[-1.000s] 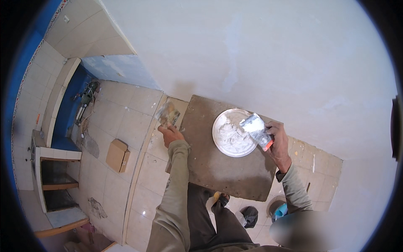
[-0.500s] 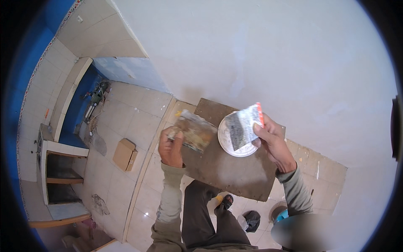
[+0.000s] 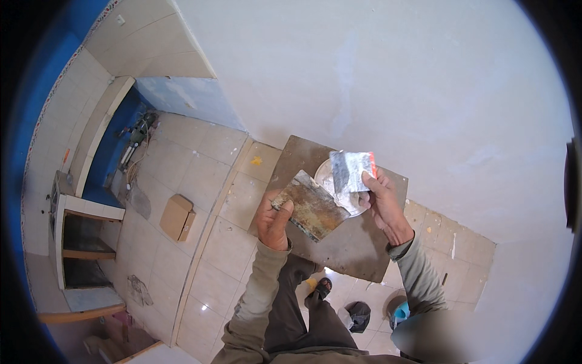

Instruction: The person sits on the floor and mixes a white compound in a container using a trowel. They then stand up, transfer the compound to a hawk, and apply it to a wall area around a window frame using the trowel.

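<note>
Beside the pale wall (image 3: 436, 91) stands a brown counter (image 3: 357, 246). Left hand (image 3: 276, 221) grips a stained rectangular plate (image 3: 312, 209), thumb on top. Round dish (image 3: 323, 171) of white paste (image 3: 348, 199) rests on the counter, partly hidden. Right hand (image 3: 383, 200) pinches a smaller red-edged silvery scraper (image 3: 351, 173) above it; contact with plate: cannot tell.

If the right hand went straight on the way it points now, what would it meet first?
Probably the pale wall beyond the brown board, with the scraper in the right hand touching first. The white dish seems to lie below that line, though depth is unclear.
</note>
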### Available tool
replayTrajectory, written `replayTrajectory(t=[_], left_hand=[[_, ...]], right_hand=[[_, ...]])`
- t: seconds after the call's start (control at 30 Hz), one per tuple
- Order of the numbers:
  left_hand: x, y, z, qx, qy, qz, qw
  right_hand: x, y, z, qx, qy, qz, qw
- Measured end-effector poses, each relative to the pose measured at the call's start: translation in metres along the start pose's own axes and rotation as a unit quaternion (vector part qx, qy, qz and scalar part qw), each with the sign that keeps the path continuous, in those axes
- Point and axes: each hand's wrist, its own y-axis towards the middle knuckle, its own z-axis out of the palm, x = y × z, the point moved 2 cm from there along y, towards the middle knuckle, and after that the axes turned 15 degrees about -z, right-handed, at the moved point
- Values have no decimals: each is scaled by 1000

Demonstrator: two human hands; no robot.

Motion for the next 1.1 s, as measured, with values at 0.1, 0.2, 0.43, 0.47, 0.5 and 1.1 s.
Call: replayTrajectory(t=[0.1, 0.2, 0.43, 0.47, 0.5, 1.1], left_hand=[[8, 1, -6, 11, -3, -10, 1000], [11, 3, -8, 31, -103, -142, 984], [7, -4, 9, 57, -214, -189, 957], [1, -8, 12, 57, -220, -173, 958], [-5, -11, 12, 56, -224, -159, 960], [53, 111, -110, -169, -15, -118, 978]], right_hand=[[15, -6, 10, -6, -92, -95, 991], [10, -13, 11, 65, -206, -230, 949], [-4, -35, 2, 194, -475, -412, 753], [-4, -35, -5, 190, -488, -425, 739], [-9, -38, -15, 194, -497, -405, 742], [-16, 14, -147, -161, -288, -117, 937]])
